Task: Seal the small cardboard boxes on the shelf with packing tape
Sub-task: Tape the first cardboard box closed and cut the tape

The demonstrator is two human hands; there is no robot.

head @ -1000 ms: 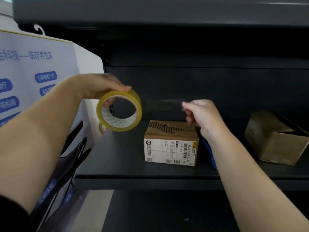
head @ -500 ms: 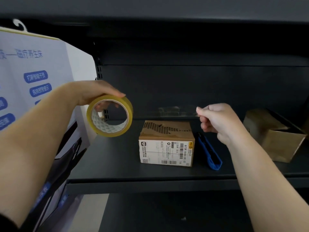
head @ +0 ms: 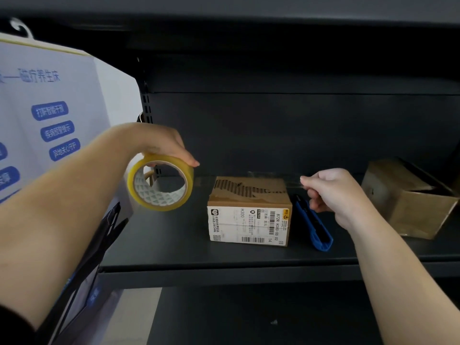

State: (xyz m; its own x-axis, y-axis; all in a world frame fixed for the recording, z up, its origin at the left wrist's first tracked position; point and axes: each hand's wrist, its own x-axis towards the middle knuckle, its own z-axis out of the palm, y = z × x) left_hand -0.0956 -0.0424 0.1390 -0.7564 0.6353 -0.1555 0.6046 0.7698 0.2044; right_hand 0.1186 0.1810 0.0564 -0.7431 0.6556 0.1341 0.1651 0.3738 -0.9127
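Note:
A small cardboard box [head: 249, 212] with a white shipping label on its front stands in the middle of the dark shelf [head: 174, 250]. My left hand [head: 159, 143] grips a yellowish roll of packing tape [head: 160, 183] from above, left of the box. My right hand [head: 333, 190] pinches the free end of a clear tape strip [head: 268, 178] to the right of the box. The strip stretches from the roll across and just above the box's top. A second, brown box [head: 408, 197] sits tilted at the far right of the shelf.
A blue utility knife [head: 315, 226] lies on the shelf between the labelled box and my right hand. A white printed board [head: 49, 113] stands left of the shelf. Another shelf [head: 249, 11] hangs overhead, and the dark back panel is close behind.
My hands have drawn apart and come down, so the tape strip has grown longer and now spans the box close above its top. The roll has moved left and lower.

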